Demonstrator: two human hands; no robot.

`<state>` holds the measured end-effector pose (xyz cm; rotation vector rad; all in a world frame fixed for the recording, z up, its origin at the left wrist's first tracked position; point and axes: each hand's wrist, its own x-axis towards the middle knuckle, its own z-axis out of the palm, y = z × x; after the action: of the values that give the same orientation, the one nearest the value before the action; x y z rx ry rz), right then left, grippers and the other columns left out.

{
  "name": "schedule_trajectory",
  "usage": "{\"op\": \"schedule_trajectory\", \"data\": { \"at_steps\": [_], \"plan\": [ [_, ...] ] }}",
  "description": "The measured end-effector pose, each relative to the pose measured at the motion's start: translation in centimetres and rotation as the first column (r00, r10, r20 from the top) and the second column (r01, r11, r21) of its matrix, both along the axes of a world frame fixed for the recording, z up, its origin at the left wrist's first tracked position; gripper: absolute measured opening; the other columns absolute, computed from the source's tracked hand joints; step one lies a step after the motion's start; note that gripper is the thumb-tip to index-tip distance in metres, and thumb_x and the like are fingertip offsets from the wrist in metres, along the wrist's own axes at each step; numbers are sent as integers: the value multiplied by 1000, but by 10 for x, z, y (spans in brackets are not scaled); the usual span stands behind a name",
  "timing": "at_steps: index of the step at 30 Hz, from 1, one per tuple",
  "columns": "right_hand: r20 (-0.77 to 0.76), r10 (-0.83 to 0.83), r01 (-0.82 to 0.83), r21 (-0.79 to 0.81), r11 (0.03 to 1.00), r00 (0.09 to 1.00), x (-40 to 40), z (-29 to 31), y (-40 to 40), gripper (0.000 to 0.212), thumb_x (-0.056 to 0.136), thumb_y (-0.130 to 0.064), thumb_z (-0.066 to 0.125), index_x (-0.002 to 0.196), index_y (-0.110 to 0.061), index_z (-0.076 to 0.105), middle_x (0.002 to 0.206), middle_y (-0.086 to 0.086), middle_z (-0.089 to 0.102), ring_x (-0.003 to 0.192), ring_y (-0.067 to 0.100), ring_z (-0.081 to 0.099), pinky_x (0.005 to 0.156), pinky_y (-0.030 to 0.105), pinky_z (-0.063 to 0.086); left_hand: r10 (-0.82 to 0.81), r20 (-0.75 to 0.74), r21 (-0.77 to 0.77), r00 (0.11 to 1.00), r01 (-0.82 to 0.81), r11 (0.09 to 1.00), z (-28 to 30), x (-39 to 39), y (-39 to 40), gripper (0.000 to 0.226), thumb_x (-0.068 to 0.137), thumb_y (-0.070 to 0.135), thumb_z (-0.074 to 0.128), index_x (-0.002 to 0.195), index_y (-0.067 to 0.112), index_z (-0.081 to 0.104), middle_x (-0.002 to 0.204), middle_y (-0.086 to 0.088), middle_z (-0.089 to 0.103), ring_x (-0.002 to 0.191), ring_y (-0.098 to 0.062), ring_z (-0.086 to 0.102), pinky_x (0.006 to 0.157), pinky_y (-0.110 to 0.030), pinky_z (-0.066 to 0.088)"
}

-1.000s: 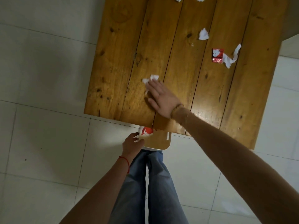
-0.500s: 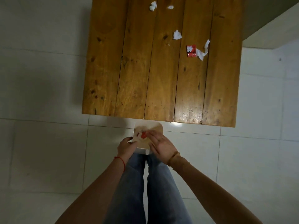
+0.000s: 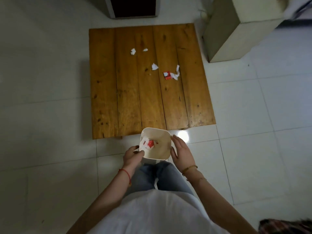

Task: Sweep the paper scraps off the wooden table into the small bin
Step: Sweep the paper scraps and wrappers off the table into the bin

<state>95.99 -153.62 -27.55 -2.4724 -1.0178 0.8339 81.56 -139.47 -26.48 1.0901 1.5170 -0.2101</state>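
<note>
Honey-brown planked desk [image 3: 128,98], white scraps [image 3: 154,66], a red-and-white wrapper [image 3: 167,76], cream bin [image 3: 162,146], perhaps pale-grey floor tiles [image 3: 253,115].

The small bin [image 3: 164,144] sits just off the near edge of the bench [image 3: 128,98], above the person's legs [image 3: 162,178]; the left hand [image 3: 132,155] grips its left rim, the right hand [image 3: 180,152] lies beside its right wall; scraps [image 3: 148,144] lie in the bin's left part. On the bench's far half, two paper scraps [image 3: 133,51] lie left, a third [image 3: 154,66] nearer and right of them, and a wrapper piece [image 3: 167,76] touching a paper strip [image 3: 176,74] further right.
</note>
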Motion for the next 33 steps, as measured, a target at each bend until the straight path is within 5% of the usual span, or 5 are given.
{"op": "schedule_trajectory", "data": {
  "at_steps": [8, 17, 25, 29, 33],
  "plan": [
    [19, -298, 296, 66, 953, 954, 12, 49, -43, 45, 98, -32, 40, 140, -19, 40, 147, 5, 42, 135, 22, 38, 113, 33, 29, -187, 42, 50, 981, 185, 981, 41, 39, -6, 43, 78, 16, 61, 121, 18, 63, 115, -4, 68, 105, -25, 62, 93, -41, 53],
    [-25, -535, 533, 142, 834, 845, 77, 74, -123, 42, 96, -26, 45, 137, -15, 44, 140, 5, 48, 130, 22, 42, 110, 37, 35, -368, 105, 32, 924, 367, 930, 78, 141, -54, 44, 83, 9, 58, 127, 8, 55, 97, -1, 62, 102, -24, 59, 97, -39, 50],
    [11, -613, 607, 125, 784, 790, 194, 90, -237, 41, 97, -25, 45, 136, -15, 45, 140, 4, 49, 130, 19, 40, 104, 20, 25, -432, 129, 50, 893, 429, 902, 89, 272, -134, 46, 85, 15, 61, 131, 9, 53, 102, -3, 60, 88, -16, 59, 91, -36, 54],
    [50, -618, 607, 135, 783, 785, 267, 103, -292, 41, 97, -24, 44, 136, -13, 45, 139, 5, 49, 130, 20, 40, 107, 24, 27, -399, 180, 20, 899, 402, 915, 98, 341, -183, 32, 87, 8, 58, 118, 14, 56, 86, -6, 61, 67, -16, 54, 54, -18, 53],
    [56, -614, 600, 156, 785, 788, 326, 109, -325, 40, 97, -23, 44, 136, -13, 45, 139, 4, 50, 131, 19, 39, 105, 22, 26, -345, 207, -24, 916, 357, 934, 103, 402, -217, 25, 83, 4, 58, 107, 11, 62, 73, -2, 58, 74, -21, 52, 75, -32, 47]
  ]
}}
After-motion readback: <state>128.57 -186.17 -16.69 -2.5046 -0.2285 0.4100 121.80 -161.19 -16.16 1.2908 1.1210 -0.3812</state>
